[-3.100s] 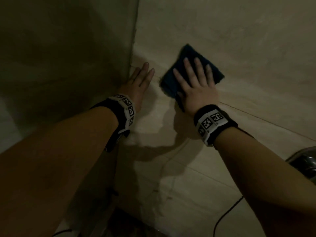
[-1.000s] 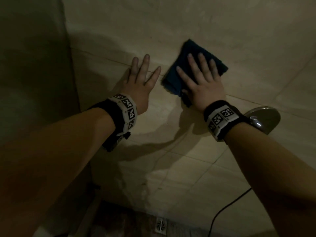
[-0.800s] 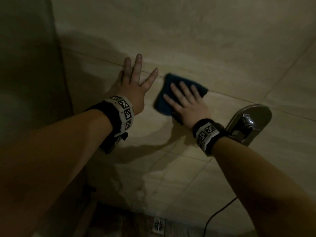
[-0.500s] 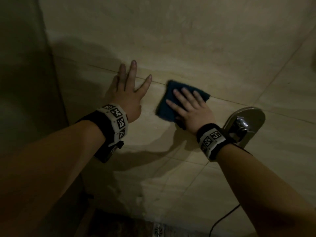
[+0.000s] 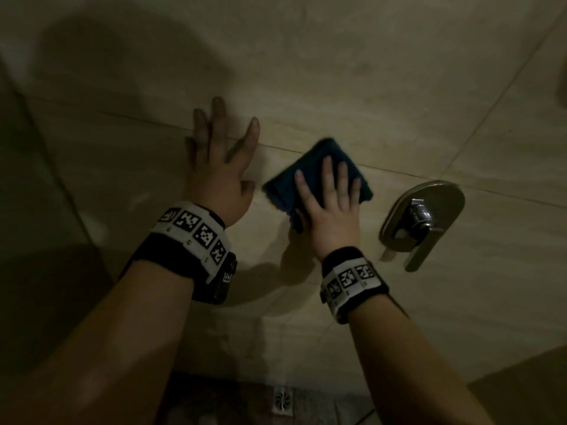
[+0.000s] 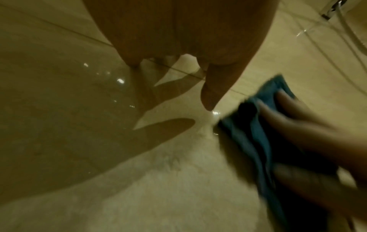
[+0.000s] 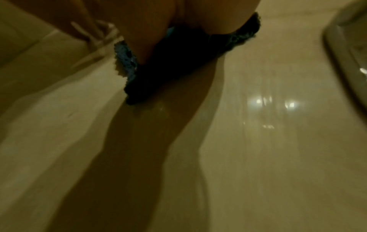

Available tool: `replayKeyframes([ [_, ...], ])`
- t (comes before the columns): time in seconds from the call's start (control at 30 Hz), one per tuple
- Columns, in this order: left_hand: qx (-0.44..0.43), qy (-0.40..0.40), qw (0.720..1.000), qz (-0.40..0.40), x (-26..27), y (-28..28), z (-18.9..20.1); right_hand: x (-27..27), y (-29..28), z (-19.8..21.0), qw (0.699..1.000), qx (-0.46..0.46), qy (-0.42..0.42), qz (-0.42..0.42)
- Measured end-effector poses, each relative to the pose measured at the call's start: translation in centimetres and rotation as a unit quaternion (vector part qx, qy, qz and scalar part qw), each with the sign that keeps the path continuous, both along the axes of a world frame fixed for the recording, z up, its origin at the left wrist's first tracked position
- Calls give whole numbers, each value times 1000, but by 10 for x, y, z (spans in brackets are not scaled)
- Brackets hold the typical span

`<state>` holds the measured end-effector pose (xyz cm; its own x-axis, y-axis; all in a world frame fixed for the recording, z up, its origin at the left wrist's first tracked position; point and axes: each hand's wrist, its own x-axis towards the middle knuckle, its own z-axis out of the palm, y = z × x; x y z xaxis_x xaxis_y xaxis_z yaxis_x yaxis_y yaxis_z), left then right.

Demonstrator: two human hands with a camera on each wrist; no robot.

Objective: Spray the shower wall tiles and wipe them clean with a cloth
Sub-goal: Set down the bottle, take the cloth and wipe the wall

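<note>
Cloth: blue cloth (image 5: 319, 176) flat on the tile wall (image 5: 352, 72), middle of the frame
Right hand: right hand (image 5: 329, 210) presses it, fingers straight
Left hand: left hand (image 5: 221, 167) flat on wall just left; fingers spread, holding nothing
Edge: shiny tap handle (image 5: 422, 228) near the cloth's right; bare tiles above

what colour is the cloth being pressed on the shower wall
Dark blue. The cloth shows best in the head view, flat under the right hand.

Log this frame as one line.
phase: wiping | right hand: flat, presses blue cloth on wall tile | left hand: open, braced on tile | chrome valve handle: untouched
</note>
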<state>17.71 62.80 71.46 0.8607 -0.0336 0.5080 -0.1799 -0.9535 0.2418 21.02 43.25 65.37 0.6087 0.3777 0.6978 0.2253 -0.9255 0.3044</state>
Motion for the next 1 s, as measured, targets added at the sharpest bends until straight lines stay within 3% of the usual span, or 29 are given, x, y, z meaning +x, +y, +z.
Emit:
replayKeyframes([
  [0.1, -13, -3, 1000, 8, 2, -6, -4, -2, -7, -16, 1000, -4, 16, -11],
  [0.2, -30, -5, 999, 27, 3, -13, -4, 1, -12, -7, 1000, 18, 4, -1],
  [0.47, -86, -33, 995, 33, 1, -32, -2, 7, -27, 67, 980, 193, -44, 1],
  [0.6, -87, -34, 995, 32, 4, -42, 1, 9, -32, 50, 980, 191, -56, 1],
  [0.8, -86, -59, 994, 41, 8, -49, 5, -5, -34, -5, 983, 182, 14, -12],
  [1.0, -91, -63, 993, 40, 9, -52, 5, -8, -29, 12, 971, 234, 50, 15],
])
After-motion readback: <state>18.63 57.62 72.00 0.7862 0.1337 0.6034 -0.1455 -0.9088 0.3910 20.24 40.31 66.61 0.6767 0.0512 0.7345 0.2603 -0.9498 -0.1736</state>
